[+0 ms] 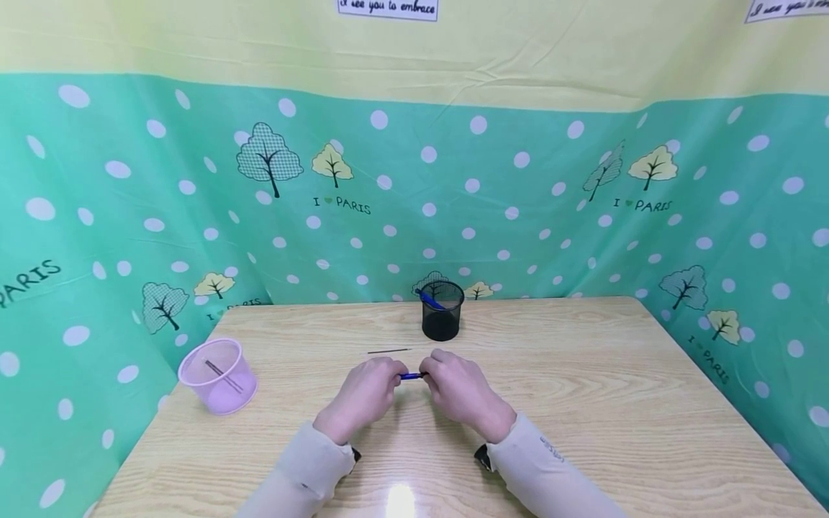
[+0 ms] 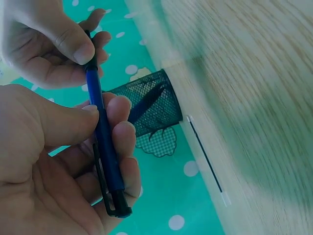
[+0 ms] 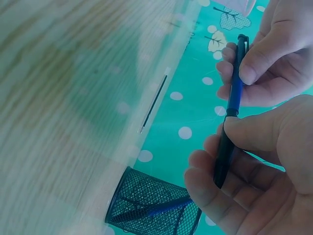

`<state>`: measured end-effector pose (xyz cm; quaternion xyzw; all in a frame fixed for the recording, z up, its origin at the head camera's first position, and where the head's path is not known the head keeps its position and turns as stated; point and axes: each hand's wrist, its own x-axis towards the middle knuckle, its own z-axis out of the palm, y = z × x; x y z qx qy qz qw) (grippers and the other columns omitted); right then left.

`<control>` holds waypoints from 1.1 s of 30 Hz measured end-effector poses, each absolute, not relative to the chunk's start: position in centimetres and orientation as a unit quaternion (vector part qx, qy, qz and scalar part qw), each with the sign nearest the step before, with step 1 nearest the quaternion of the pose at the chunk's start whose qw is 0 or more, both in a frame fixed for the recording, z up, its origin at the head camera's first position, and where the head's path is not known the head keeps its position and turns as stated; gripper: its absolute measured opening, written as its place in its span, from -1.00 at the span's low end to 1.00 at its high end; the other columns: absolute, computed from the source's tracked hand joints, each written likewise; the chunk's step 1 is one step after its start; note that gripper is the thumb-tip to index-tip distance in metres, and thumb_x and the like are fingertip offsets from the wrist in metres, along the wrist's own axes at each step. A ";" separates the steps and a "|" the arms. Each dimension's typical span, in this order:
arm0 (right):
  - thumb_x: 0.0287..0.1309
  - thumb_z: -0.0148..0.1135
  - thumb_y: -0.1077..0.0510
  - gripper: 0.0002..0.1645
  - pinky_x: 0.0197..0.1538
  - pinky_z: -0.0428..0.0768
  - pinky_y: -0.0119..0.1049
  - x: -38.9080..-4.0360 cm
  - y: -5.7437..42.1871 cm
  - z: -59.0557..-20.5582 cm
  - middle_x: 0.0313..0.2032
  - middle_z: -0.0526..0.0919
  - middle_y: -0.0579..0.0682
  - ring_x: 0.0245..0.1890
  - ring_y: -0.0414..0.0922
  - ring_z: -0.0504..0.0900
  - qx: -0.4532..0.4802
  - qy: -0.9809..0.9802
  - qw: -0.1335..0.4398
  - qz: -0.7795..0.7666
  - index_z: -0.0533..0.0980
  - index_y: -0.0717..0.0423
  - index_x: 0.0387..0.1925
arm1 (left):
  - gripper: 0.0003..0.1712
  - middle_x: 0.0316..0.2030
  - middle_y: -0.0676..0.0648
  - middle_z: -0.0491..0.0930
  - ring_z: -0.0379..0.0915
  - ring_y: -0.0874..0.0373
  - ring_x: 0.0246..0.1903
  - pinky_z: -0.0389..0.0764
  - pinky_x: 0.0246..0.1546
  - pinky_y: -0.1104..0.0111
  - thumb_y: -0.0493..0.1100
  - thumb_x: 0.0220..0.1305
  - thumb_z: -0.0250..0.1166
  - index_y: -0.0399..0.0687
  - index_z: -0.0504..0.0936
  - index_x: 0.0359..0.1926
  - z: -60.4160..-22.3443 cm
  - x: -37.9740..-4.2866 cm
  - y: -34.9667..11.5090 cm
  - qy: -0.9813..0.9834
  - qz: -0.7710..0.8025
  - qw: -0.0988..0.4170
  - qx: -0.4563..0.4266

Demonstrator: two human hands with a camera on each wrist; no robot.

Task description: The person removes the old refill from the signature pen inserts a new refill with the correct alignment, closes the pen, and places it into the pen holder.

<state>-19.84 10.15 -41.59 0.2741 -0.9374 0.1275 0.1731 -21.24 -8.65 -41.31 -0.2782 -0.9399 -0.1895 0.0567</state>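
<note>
A blue pen (image 1: 411, 376) with a black clip and a black front section is held between both hands over the table. My left hand (image 1: 365, 392) pinches its blue barrel (image 2: 104, 132), thumb on one side and fingers curled behind, with the clip end toward the palm. The black front section (image 3: 225, 154) is gripped between thumb and fingers of my right hand (image 1: 463, 392). In the right wrist view the two sections meet end to end. Just beyond the hands, a thin dark ink refill (image 1: 388, 351) with clear ends lies on the table.
A black mesh pen holder (image 1: 442, 324) stands near the table's back edge with a blue pen (image 1: 430, 299) leaning in it. At the left edge is a pink-purple basket (image 1: 223, 392) with thin dark sticks inside. Behind the wooden table (image 1: 583, 403) hangs a dotted green curtain (image 1: 363, 252).
</note>
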 end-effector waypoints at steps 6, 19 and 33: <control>0.15 0.26 0.21 -0.93 -0.48 0.51 -0.36 -19.8 10.2 -41.5 -0.45 0.46 -0.20 -0.43 -0.23 0.51 0.274 -0.939 0.170 0.122 0.62 0.00 -0.31 | -0.80 -0.34 0.04 0.61 0.51 0.19 -0.33 0.57 -0.27 0.28 -0.38 0.22 0.22 -0.07 0.70 -0.20 -41.3 -21.2 -8.7 -0.936 -0.189 0.073 -0.287; 0.16 0.26 0.20 -0.94 -0.47 0.52 -0.37 -19.8 10.3 -41.5 -0.44 0.48 -0.20 -0.42 -0.24 0.54 0.286 -0.934 0.178 0.122 0.63 -0.01 -0.32 | -0.81 -0.39 0.09 0.57 0.50 0.20 -0.36 0.54 -0.33 0.31 -0.38 0.11 0.32 -0.01 0.70 -0.31 -41.5 -21.2 -8.8 -0.925 -0.203 0.119 -0.297; 0.18 0.24 0.22 -0.92 -0.46 0.52 -0.39 -19.8 10.1 -41.6 -0.45 0.47 -0.20 -0.44 -0.25 0.52 0.282 -0.936 0.162 0.133 0.63 0.00 -0.31 | -0.76 -0.41 0.11 0.55 0.46 0.18 -0.35 0.50 -0.29 0.28 -0.40 -0.03 0.37 0.03 0.66 -0.37 -41.6 -21.3 -8.8 -0.924 -0.216 0.141 -0.283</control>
